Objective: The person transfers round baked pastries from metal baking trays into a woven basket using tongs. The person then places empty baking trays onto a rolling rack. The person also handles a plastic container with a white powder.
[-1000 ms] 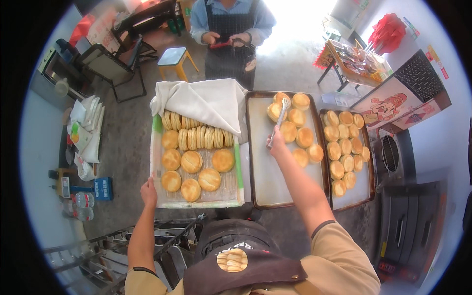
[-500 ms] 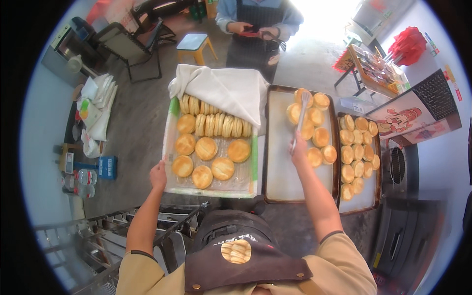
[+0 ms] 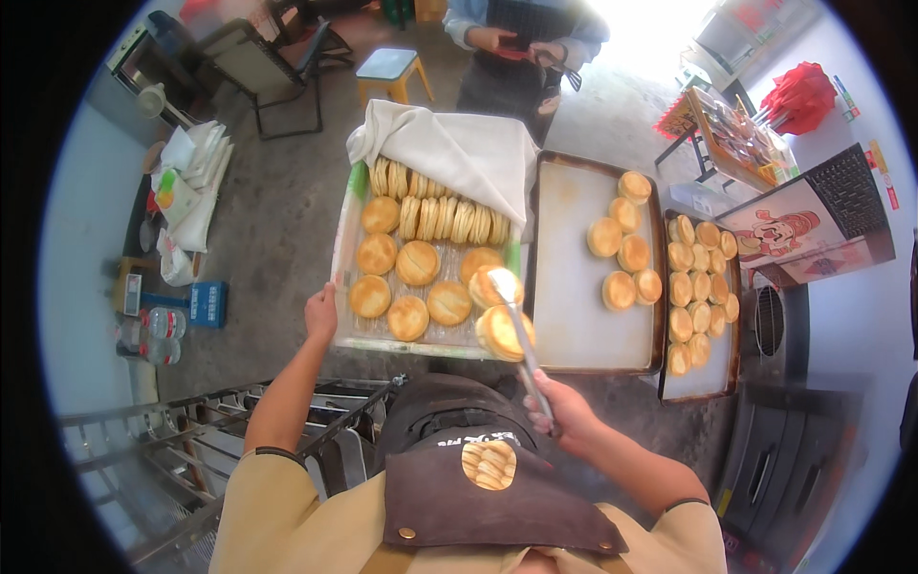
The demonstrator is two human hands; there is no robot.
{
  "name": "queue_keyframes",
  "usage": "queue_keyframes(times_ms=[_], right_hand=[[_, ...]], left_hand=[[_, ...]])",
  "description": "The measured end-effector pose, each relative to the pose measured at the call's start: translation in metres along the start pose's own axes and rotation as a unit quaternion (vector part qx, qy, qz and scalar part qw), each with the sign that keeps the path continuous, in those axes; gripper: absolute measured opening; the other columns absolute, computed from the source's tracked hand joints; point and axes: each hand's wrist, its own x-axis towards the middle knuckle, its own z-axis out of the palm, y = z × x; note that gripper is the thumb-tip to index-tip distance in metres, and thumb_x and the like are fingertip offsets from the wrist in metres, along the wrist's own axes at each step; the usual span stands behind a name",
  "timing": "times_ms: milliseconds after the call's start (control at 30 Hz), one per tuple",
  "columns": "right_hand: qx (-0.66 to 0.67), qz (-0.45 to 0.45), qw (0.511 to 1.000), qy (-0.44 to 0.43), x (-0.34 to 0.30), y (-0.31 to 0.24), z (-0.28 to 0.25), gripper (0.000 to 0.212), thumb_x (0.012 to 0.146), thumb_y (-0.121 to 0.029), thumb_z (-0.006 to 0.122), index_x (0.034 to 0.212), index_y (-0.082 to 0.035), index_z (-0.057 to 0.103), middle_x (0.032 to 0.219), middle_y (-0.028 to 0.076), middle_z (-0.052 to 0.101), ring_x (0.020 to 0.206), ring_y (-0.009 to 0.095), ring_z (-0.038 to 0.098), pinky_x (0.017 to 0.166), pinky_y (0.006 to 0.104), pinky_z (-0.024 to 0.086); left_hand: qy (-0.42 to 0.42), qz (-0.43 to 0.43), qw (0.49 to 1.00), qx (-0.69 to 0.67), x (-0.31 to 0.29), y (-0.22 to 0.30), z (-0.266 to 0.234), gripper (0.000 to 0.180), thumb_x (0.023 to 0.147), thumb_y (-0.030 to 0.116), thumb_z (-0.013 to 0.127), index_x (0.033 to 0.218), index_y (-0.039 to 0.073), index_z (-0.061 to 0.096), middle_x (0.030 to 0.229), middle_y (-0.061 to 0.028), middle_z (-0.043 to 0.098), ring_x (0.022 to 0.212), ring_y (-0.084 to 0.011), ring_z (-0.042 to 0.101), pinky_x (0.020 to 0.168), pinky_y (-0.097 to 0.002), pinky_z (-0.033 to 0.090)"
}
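My right hand (image 3: 564,409) is closed round the handle of metal tongs (image 3: 528,368). Round golden pastries (image 3: 505,330) are caught at the far end of the tongs, over the right front corner of a shallow box (image 3: 402,345). With fingers curled, my left hand (image 3: 322,312) grips the left rim of that box. Inside, several flat-lying buns (image 3: 449,302) rest on clear plastic, behind them rows of buns stand on edge (image 3: 454,220), and a white cloth (image 3: 449,143) covers the back. Right of the box, a dark-rimmed baking tray (image 3: 574,330) bears several more buns (image 3: 626,251).
A second baking tray (image 3: 703,383) full of buns adjoins on the right. A person in a dark apron (image 3: 512,81) stands beyond the box, a dark red object in hand. A metal rack (image 3: 239,430) is at lower left; a stool (image 3: 392,69) stands farther off.
My right hand has swung from the middle baking tray left and toward me, bringing pastries in the tongs over the box. Fewer buns lie on that tray. My left hand stays at the rim.
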Motion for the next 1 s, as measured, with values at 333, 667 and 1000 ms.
queue_keyframes(times_ms=[333, 667, 1000], right_hand=[[0.021, 0.034, 0.992, 0.12, 0.031, 0.028, 0.075, 0.02, 0.109, -0.032, 0.053, 0.106, -0.013, 0.046, 0.084, 0.004, 0.051, 0.062, 0.013, 0.047, 0.05, 0.0279, 0.039], [0.06, 0.128, 0.988, 0.059, -0.053, 0.011, 0.067, 0.026, 0.112, -0.034, 0.047, 0.115, -0.009, 0.047, 0.091, 0.005, 0.052, 0.066, 0.013, 0.045, 0.056, 0.0288, 0.041], [0.102, 0.172, 0.975, -0.091, -0.068, 0.019, 0.076, 0.04, 0.114, -0.039, 0.036, 0.133, -0.007, 0.05, 0.09, 0.003, 0.055, 0.062, 0.01, 0.043, 0.052, 0.0246, 0.034]], left_hand=[[0.026, 0.007, 1.0, 0.013, -0.005, 0.002, 0.0, 0.062, 0.101, 0.056, 0.051, 0.099, -0.002, 0.074, 0.089, -0.0262, 0.071, 0.09, -0.0429, 0.069, 0.082, -0.0473, 0.051], [0.023, 0.013, 1.0, -0.005, -0.005, 0.001, 0.002, 0.063, 0.1, 0.057, 0.051, 0.092, -0.002, 0.072, 0.087, -0.0267, 0.069, 0.088, -0.0453, 0.068, 0.079, -0.05, 0.05], [0.012, 0.0, 0.999, 0.038, 0.001, -0.003, 0.003, 0.066, 0.101, 0.058, 0.05, 0.1, -0.003, 0.074, 0.093, -0.0277, 0.072, 0.096, -0.0445, 0.069, 0.085, -0.0476, 0.051]])
